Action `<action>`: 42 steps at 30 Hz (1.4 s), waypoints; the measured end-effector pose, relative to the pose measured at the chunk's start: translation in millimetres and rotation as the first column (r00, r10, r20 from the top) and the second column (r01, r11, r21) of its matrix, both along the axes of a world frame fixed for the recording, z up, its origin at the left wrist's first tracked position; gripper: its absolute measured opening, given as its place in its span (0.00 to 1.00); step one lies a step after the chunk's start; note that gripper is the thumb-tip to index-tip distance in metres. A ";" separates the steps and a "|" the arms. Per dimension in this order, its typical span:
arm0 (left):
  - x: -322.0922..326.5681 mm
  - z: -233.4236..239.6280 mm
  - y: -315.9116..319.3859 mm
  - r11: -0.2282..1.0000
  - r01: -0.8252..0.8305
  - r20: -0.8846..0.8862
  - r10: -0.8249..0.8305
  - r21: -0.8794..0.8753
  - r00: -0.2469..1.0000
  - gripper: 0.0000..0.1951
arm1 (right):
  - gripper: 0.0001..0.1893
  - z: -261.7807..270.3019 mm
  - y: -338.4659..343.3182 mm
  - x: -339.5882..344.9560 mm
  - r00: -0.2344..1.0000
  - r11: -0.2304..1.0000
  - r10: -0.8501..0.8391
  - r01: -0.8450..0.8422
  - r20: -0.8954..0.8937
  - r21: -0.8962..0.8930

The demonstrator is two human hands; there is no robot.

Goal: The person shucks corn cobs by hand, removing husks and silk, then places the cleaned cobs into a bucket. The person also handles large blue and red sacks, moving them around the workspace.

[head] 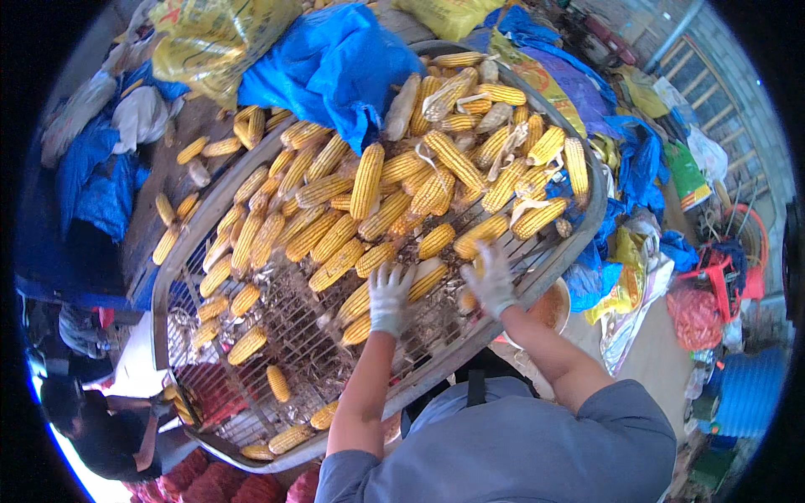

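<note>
Both my hands wear white work gloves above a slatted metal rack [295, 339] heaped with ears of corn [333, 232]. My left hand [387, 300] lies palm down near the front rim, fingers spread, between a few yellow ears [357, 305] and an ear with pale husk [429, 278]. Slightly blurred, my right hand [492, 278] reaches over the slats close to a yellow ear [481, 236]. Some yellow shows at its fingers, but whether it grips an ear is hidden.
A raised rim [440, 352] surrounds the rack. A blue tarp [333, 69] overhangs the heap's back. A bucket [556, 305] stands below the right rim. Another person [104, 421] works at the left end, near red mesh sacks [217, 481]. Sacks and sheeting [629, 264] clutter the right.
</note>
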State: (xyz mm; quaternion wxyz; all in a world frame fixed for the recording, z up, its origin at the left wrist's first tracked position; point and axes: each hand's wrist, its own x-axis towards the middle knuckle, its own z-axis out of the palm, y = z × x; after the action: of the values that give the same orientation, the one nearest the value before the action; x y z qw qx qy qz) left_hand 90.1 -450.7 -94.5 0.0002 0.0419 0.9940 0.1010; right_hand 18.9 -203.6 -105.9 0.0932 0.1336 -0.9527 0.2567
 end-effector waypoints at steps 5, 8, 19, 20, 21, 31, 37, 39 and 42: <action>60.7 1.6 -51.5 0.992 -0.089 -0.034 0.092 0.095 0.995 0.43 | 0.37 18.3 -102.0 70.8 0.836 0.946 0.322 -0.300 0.445 -0.121; 106.5 5.7 -88.6 0.986 -0.162 0.141 0.166 -0.039 0.976 0.42 | 0.30 38.9 -118.9 85.9 0.729 0.846 0.531 -0.483 0.433 -0.225; 169.8 -11.2 -63.3 0.572 -0.800 0.064 0.805 0.181 0.590 0.44 | 0.35 65.2 19.4 -320.4 0.974 0.851 0.013 0.107 -0.224 0.514; 169.5 -12.2 -57.9 0.547 -0.812 0.041 0.824 0.204 0.566 0.43 | 0.38 55.1 35.1 -355.6 0.982 0.890 0.015 0.074 -0.191 0.450; 169.1 -12.8 -53.4 0.529 -0.818 0.019 0.837 0.228 0.547 0.43 | 0.40 41.9 45.4 -385.0 0.994 0.913 -0.053 0.089 -0.100 0.399; 164.3 -23.6 -42.1 0.464 -0.822 -0.104 0.883 0.329 0.457 0.34 | 0.46 -10.1 58.8 -388.4 0.998 0.968 -0.048 0.036 0.040 0.250; 168.2 -27.3 -43.3 0.512 -0.796 -0.150 0.858 0.322 0.491 0.34 | 0.30 19.8 6.2 -273.8 0.993 0.985 0.120 -0.120 0.010 0.126; 168.8 -27.8 -45.9 0.526 -0.769 -0.185 0.850 0.364 0.493 0.33 | 0.25 16.7 -16.1 -221.6 0.973 0.979 0.198 -0.203 -0.120 -0.033; 163.8 -22.3 -50.1 0.538 -0.777 -0.171 0.842 0.326 0.512 0.29 | 0.31 7.3 -38.8 -148.0 0.975 0.980 0.192 -0.198 -0.110 -0.038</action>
State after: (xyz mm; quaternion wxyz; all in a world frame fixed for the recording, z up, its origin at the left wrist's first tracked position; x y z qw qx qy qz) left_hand 253.9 -500.8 -116.8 -0.2063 -0.4142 0.8671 0.1846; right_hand -129.2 -242.4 -98.6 0.1213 0.2376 -0.9220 0.2805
